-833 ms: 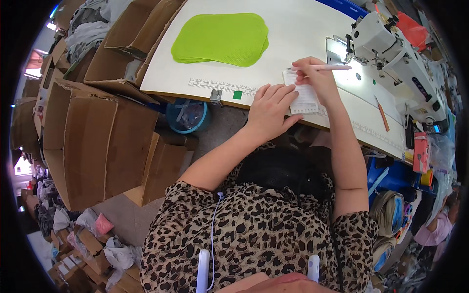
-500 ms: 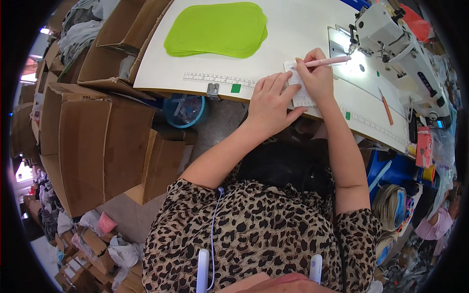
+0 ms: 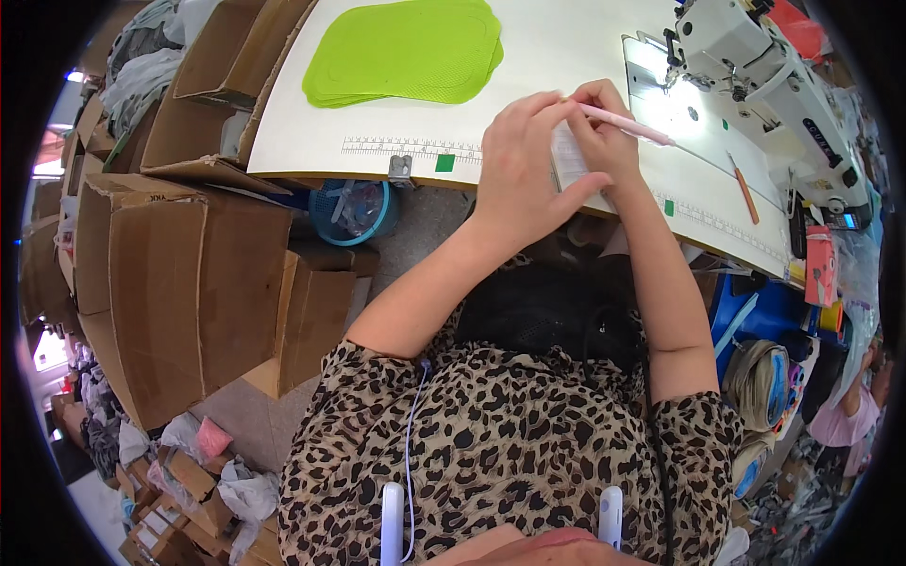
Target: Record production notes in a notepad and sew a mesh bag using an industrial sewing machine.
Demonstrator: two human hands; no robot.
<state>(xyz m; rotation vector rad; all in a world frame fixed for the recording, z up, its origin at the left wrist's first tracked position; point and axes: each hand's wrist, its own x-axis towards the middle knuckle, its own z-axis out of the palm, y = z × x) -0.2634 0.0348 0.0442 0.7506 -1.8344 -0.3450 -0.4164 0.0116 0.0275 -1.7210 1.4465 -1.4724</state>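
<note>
In my right hand (image 3: 606,141) is a pink pen (image 3: 628,123), gripped near its left end, its other end pointing right toward the sewing machine. My left hand (image 3: 524,165) arches over a small white notepad (image 3: 568,156), its thumb spread apart. The left fingertips meet the right fingers around the pen's left end; what exactly they touch there is hidden. Only a strip of the pad shows between the two hands, at the front edge of the white table (image 3: 377,118).
A stack of lime-green sheets (image 3: 406,52) lies at the back left. The white sewing machine (image 3: 722,42) stands right, with an orange-handled tool (image 3: 743,189) before it. Cardboard boxes (image 3: 189,292) crowd the left, beside a blue basket (image 3: 354,231).
My left hand has lifted off the notepad, its fingers moving up to the pen's left end. The right hand has shifted slightly up and left, tilting the pen. The whole view has shifted slightly.
</note>
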